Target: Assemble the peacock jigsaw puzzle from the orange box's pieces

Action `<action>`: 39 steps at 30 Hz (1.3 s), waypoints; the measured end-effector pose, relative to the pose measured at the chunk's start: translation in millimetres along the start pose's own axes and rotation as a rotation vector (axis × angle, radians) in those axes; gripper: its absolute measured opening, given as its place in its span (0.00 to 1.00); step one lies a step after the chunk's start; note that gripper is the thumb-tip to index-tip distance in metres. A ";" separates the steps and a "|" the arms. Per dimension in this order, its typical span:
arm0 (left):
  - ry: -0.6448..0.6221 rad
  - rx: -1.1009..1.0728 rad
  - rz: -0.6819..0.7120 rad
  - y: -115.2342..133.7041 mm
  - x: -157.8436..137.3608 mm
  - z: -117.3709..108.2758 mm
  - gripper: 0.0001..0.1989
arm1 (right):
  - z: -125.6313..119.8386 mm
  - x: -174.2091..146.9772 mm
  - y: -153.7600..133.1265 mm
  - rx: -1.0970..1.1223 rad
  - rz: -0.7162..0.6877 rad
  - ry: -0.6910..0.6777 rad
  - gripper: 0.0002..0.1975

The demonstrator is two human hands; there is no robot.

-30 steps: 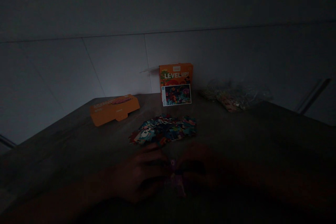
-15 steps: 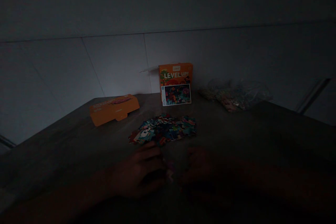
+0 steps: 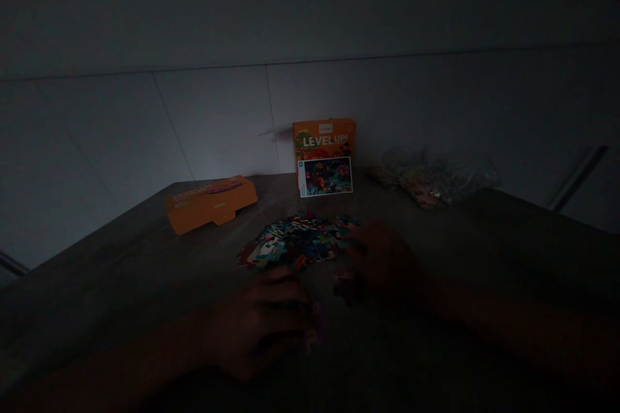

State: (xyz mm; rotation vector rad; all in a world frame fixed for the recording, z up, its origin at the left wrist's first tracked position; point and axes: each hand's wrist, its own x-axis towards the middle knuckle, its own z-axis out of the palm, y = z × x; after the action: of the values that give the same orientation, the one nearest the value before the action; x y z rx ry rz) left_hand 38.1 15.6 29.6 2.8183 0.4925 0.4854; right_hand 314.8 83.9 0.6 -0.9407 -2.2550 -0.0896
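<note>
The one head-worn view looks forward and down across the nearby table (image 3: 145,258) toward the wall (image 3: 217,116).

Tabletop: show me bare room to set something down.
It looks bare between the orange carton and the left forearm, and between the puzzle pile and the plastic bag. Crowded: the middle, where the pile, left hand and right hand sit close. Foreground: too dark to tell.

Cardboard puzzle pieces (image 3: 295,245), smooth upright card box (image 3: 324,141), crinkled glossy plastic bag (image 3: 436,179), matt tabletop (image 3: 126,271) (stone, perhaps)
</note>
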 end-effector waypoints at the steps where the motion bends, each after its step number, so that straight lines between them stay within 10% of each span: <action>1: 0.002 -0.001 0.014 -0.2 0.0 -0.1 0.16 | 3.3 1.1 6.7 -0.024 0.062 0.061 0.15; 8: 0.011 -0.010 0.007 0.5 2.4 -0.3 0.14 | 19.5 4.1 32.8 -0.023 0.351 -0.150 0.19; 22: 0.040 -0.003 0.002 1.1 2.4 -0.4 0.14 | 16.5 6.6 29.3 0.106 0.481 -0.052 0.24; 27: 0.034 -0.017 -0.012 -1.6 0.5 2.2 0.15 | 7.1 3.7 18.7 0.268 0.255 0.124 0.22; 33: 0.014 -0.032 -0.008 -0.1 0.7 0.7 0.16 | -2.3 -2.7 -5.5 0.363 -0.363 -0.092 0.11; 39: 0.028 0.014 -0.003 1.6 1.3 -1.4 0.13 | -4.8 -3.6 -8.8 0.321 -0.381 -0.179 0.12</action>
State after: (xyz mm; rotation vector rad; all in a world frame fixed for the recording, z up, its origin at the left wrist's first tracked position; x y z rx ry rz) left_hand 39.2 14.8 31.7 2.8276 0.5079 0.5231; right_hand 313.6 73.8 3.7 -0.3570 -2.4918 0.1908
